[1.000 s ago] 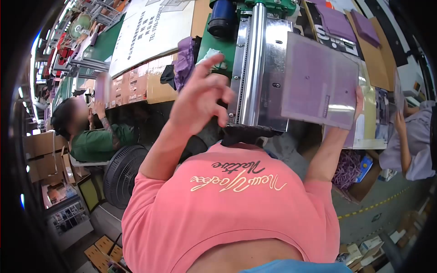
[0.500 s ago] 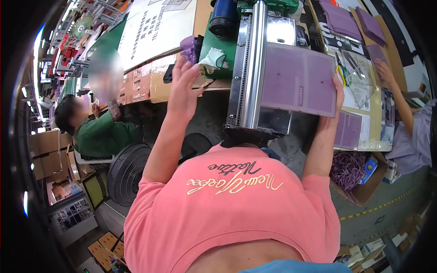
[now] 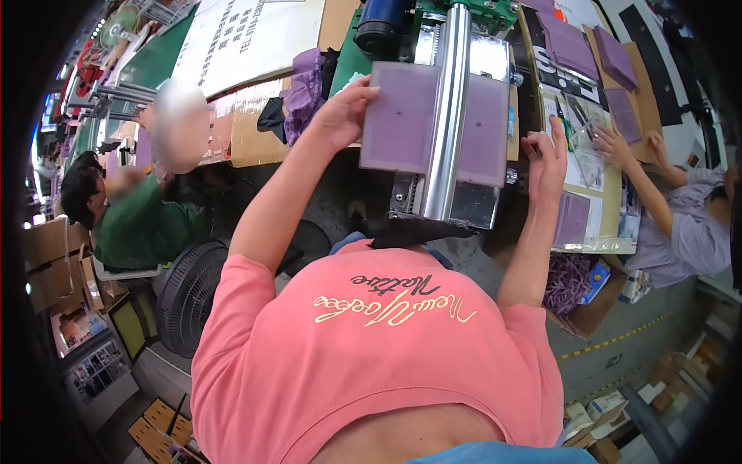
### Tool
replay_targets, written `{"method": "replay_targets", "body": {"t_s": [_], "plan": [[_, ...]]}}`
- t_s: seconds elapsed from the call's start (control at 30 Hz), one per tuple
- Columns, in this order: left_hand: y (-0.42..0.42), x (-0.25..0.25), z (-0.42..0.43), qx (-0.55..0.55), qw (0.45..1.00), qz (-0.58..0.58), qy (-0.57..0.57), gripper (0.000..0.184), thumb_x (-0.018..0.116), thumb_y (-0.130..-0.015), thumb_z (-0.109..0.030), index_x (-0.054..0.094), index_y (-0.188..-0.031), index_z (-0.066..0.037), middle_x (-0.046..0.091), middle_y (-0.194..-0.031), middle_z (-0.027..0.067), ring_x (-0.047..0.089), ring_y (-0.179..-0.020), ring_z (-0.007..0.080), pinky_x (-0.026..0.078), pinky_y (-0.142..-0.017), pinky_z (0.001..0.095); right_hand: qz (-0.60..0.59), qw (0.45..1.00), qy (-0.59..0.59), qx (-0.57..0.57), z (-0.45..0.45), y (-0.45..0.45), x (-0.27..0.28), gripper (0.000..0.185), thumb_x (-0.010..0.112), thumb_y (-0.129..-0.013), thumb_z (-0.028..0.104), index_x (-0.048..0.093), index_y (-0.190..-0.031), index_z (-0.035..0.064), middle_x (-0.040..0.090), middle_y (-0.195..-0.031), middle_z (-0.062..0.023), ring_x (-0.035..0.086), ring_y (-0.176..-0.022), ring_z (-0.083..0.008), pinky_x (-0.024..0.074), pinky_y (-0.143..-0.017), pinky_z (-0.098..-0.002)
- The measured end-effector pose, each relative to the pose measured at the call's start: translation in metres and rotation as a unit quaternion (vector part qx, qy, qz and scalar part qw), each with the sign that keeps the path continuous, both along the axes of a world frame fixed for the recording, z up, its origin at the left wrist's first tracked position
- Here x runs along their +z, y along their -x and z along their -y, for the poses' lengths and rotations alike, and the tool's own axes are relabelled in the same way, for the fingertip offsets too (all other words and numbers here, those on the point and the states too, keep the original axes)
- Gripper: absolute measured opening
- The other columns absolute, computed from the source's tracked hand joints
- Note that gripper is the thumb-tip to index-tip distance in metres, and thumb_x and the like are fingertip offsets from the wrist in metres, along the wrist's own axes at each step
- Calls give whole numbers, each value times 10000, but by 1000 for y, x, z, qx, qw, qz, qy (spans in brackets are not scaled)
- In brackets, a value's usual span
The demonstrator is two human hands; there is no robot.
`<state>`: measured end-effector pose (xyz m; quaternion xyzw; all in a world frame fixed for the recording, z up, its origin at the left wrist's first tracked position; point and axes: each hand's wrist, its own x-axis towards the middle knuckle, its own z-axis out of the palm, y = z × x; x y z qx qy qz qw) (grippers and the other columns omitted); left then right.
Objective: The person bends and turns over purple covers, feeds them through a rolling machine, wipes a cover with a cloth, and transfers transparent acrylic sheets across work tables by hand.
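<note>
A flat purple panel in a clear plate (image 3: 398,120) lies through the machine, under its shiny metal roller (image 3: 448,116), and shows on both sides of it. My left hand (image 3: 348,112) pinches the panel's left edge near the top corner. To the right of the machine, my right hand (image 3: 547,158) is raised, apart from the panel, its fingers partly bent and spread with nothing in them. Purple cloth (image 3: 305,93) lies left of my left hand.
A person in green (image 3: 139,224) sits at the left near a black fan (image 3: 189,298). A co-worker in grey (image 3: 688,240) reaches over the right table (image 3: 610,244). Below it is a box of purple shreds (image 3: 568,286). A blue motor (image 3: 380,27) stands behind.
The panel has moved left through the roller. My left hand has taken hold of its left edge, and my right hand has let go of its right edge. The co-worker's hands have shifted.
</note>
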<state>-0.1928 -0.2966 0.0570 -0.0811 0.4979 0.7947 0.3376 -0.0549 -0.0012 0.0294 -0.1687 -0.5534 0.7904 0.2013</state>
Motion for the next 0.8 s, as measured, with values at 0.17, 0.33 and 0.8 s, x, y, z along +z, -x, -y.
{"method": "replay_targets", "body": {"t_s": [0.17, 0.33, 0.8], "plan": [[12, -15, 35, 37, 994, 85, -65, 242, 586, -782, -157, 541, -1002, -69, 528, -793, 46, 505, -769, 170, 360, -777, 297, -8, 998, 40, -49, 4, -15, 15, 512, 506, -824, 14, 321, -1301, -4, 553, -851, -100, 511, -784, -163, 435, -794, -308], [30, -25, 69, 108, 986, 82, -95, 204, 552, -775, -147, 494, -579, -150, 415, -526, -45, 432, -604, 102, 342, -699, 271, 1, 994, 50, -96, -13, -32, 7, 526, 505, -821, 43, 327, -1317, 35, 559, -887, -102, 526, -819, -162, 448, -792, -320], [97, 30, 254, 115, 991, 53, 35, 178, 556, -761, -168, 596, -842, -15, 625, -764, 95, 569, -618, 184, 445, -579, 252, 4, 990, 28, -137, 7, -25, 50, 452, 473, -856, 117, 374, -1295, 79, 537, -902, -61, 489, -840, -137, 382, -831, -304]]}}
